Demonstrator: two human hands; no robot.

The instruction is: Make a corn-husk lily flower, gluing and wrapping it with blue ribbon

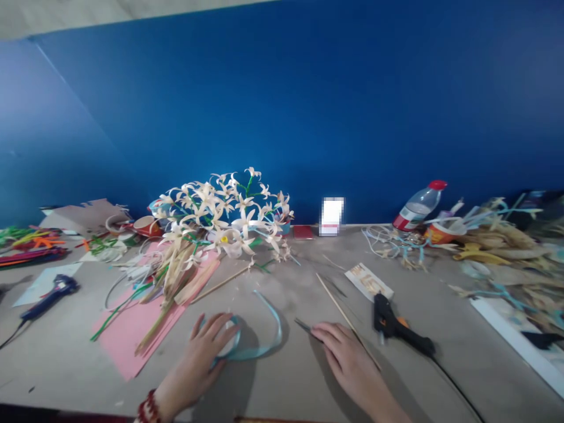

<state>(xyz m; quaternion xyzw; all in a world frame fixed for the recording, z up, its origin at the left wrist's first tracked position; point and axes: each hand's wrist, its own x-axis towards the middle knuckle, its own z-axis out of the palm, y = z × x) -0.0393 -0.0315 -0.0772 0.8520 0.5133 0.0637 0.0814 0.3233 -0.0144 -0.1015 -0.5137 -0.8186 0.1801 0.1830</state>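
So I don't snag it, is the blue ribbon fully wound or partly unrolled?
Partly unrolled: a loose length of blue ribbon curves over the table from the roll under the left hand.

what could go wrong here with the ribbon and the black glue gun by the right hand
The loose loop of blue ribbon might snag on the slim tool in the right hand. That hand might also brush the black glue gun nearby; whether it's hot isn't visible.
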